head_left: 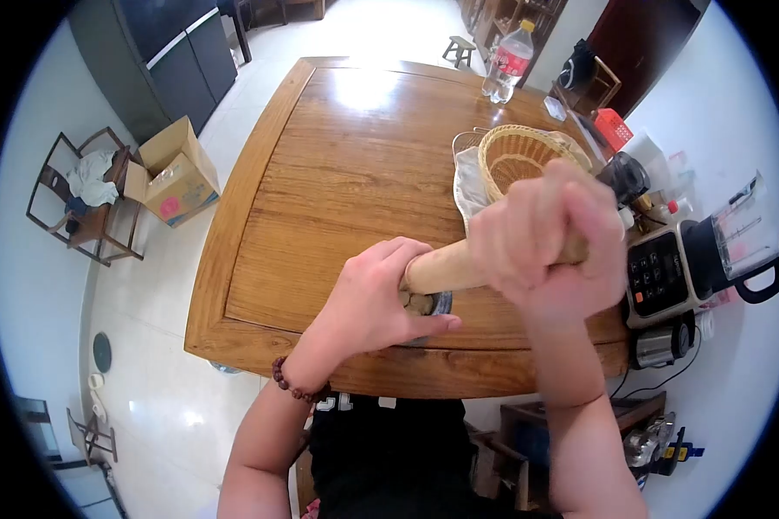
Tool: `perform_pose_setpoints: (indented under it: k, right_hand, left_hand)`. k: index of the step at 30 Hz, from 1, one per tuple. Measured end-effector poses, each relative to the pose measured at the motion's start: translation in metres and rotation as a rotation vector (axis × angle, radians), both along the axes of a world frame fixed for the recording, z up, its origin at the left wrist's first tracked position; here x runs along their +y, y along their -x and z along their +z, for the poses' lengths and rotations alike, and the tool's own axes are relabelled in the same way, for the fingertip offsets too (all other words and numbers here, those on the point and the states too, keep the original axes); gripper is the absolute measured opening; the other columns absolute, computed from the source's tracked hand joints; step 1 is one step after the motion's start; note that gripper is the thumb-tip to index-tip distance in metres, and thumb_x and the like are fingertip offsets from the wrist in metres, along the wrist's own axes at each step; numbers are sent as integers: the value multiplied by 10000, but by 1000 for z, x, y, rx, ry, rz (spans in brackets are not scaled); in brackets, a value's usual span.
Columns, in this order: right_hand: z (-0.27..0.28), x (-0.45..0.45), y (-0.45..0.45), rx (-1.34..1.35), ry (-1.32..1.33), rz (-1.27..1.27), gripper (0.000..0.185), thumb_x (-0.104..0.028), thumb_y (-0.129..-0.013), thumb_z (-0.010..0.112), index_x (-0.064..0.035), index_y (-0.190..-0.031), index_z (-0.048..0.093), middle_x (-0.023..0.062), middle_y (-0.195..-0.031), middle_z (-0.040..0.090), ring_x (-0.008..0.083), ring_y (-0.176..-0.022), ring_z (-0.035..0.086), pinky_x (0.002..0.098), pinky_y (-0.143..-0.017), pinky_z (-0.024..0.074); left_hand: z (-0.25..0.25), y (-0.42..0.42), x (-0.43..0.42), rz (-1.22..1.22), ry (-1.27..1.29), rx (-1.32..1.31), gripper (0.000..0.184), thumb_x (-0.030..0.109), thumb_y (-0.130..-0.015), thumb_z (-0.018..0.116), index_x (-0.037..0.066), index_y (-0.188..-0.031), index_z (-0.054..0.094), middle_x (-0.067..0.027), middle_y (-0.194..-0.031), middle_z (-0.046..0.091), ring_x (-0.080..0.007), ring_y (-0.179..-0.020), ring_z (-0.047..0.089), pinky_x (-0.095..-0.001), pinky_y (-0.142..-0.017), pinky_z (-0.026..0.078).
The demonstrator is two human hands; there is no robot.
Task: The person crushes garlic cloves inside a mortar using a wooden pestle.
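My right hand (550, 246), slightly blurred, is closed in a fist round a thick pale wooden rolling pin (450, 266). The pin slants down to the left, its lower end over the mouth of a small glass container (443, 303). Brownish-green pieces (419, 304) lie inside the glass; their kind is unclear. Curled round the container's left side, my left hand (368, 294) has its thumb along the near side and its fingers partly hidden behind. The glass stands near the front edge of the wooden table (320, 182).
A wicker basket (496, 177) sits on a white cloth at the right, with a cola bottle (508, 65) at the far right corner. A blender (688, 259) stands along the right wall. On the floor at left are a cardboard box (177, 186) and a wooden chair (104, 212).
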State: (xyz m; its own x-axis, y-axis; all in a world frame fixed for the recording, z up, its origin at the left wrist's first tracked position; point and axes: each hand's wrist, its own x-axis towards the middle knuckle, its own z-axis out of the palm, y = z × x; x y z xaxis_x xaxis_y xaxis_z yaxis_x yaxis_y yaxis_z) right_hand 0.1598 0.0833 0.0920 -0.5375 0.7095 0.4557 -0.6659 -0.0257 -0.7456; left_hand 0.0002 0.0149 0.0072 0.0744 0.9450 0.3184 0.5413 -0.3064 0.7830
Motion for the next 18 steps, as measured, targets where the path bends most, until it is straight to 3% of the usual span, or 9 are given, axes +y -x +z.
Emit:
perform_pose_setpoints:
  k: [2,4,8,10,12,16,18]
  right_hand:
    - [-28,2,11,-251,-275,-83,438,-151,-1107,446,-54,-680,436,16,-545,458,78,-447,417,269,-416,322]
    - [-18,8,7,-226,-258,10,440,-161,-1115,450,-71,-684,446,5,-550,456,79,-452,427,266,-421,331]
    - [-15,5,-5,128,227,145,411,-104,-1068,454,-63,-660,479,10,-530,499,73,-442,415,262,-427,332]
    - [-28,5,14,-298,-468,-70,374,-135,-1101,475,-55,-743,546,19,-519,518,105,-419,429,272,-425,367]
    - [-22,12,11,-317,-373,-50,344,-107,-1083,494,-52,-749,557,13,-520,525,106,-424,434,266,-432,365]
    - [-22,24,-3,-15,-201,164,407,-93,-1056,480,-70,-651,507,3,-522,510,76,-430,405,265,-419,308]
    - [-26,16,5,-221,-256,44,325,-115,-1071,496,-77,-753,552,12,-573,538,105,-468,452,267,-450,364]
  left_hand:
    - [-5,3,0,-8,-4,7,693,440,-703,980,30,-1185,696,-176,-1153,735,-366,-1082,715,-451,-950,586]
    - [-5,3,0,-14,-9,13,691,438,-706,980,31,-1185,693,-173,-1148,735,-365,-1082,716,-448,-949,587]
    - [-14,1,-2,2,-41,10,678,427,-703,979,35,-1174,688,-161,-1130,733,-364,-1055,710,-451,-925,585]
    - [-10,3,4,-13,-69,5,678,423,-701,980,35,-1172,686,-158,-1125,732,-364,-1044,707,-454,-918,583]
    - [-4,4,0,-19,-77,61,679,422,-705,974,33,-1180,687,-154,-1118,732,-361,-1032,704,-461,-911,580]
    - [-6,2,0,8,-89,67,678,430,-715,967,31,-1185,686,-149,-1119,733,-361,-1054,706,-453,-926,581]
    - [-8,4,-1,-15,-109,59,665,431,-726,960,32,-1182,687,-149,-1130,732,-361,-1078,707,-450,-942,581]
